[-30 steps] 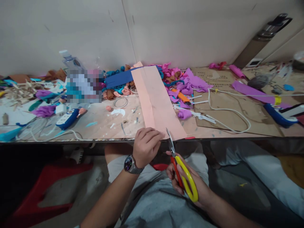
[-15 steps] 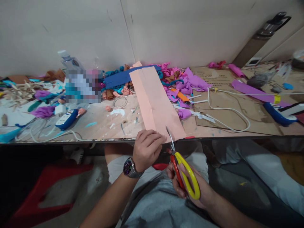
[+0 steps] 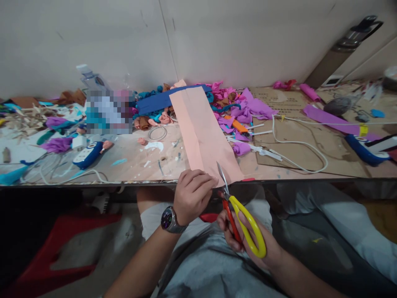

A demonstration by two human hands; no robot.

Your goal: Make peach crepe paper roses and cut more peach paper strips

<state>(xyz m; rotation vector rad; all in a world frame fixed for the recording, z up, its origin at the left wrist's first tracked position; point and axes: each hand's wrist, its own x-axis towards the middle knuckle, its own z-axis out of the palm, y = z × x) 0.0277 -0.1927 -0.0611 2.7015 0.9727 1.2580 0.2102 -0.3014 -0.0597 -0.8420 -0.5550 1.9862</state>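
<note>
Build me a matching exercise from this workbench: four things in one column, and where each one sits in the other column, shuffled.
Things
1. scissors
2. peach paper strip
3. wristwatch
4. white cable

Places
A. worn just behind the left hand
B. lying across the cardboard sheet
C. held in the right hand
D. pinched at its near end by the left hand

Pairs: 1-C, 2-D, 3-A, 4-B
</note>
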